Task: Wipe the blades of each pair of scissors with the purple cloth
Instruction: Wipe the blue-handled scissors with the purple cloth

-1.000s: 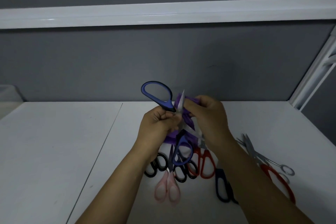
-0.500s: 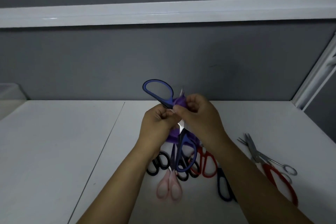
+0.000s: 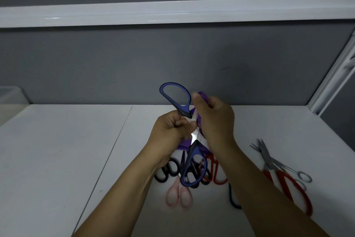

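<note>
Two bare forearms enter from the bottom edge. Nearest on the white tabletop (image 3: 76, 159): 1 pink-handled scissors (image 3: 178, 196), lying flat with its handles toward the camera. Just right of it is 1 dark blue handle (image 3: 232, 198), mostly hidden under the right forearm. Far right: 1 large red-handled scissors (image 3: 294, 190), with all-metal scissors (image 3: 269, 158) overlapping it; at least 1 pair, the exact count is unclear. Under the hands is a pile of black-handled scissors (image 3: 166, 171), looks like 2 pairs but they overlap, plus 1 more red-handled pair (image 3: 216, 174). Held in the air above the pile: 1 blue-handled scissors (image 3: 192, 152), spread wide, one loop up, one loop hanging down, bare blade showing between the hands. Left hand (image 3: 172, 130) has its fingers clenched round these scissors by the pivot. Right hand (image 3: 216, 121) has its fingers pinching the 1 purple cloth (image 3: 201, 95) against the upper blade; the rest of the cloth hangs below the hands. Farther back: grey wall (image 3: 115, 63), 1 white rail (image 3: 172, 12) across it, and 1 translucent box (image 3: 10, 95) at far left.
</note>
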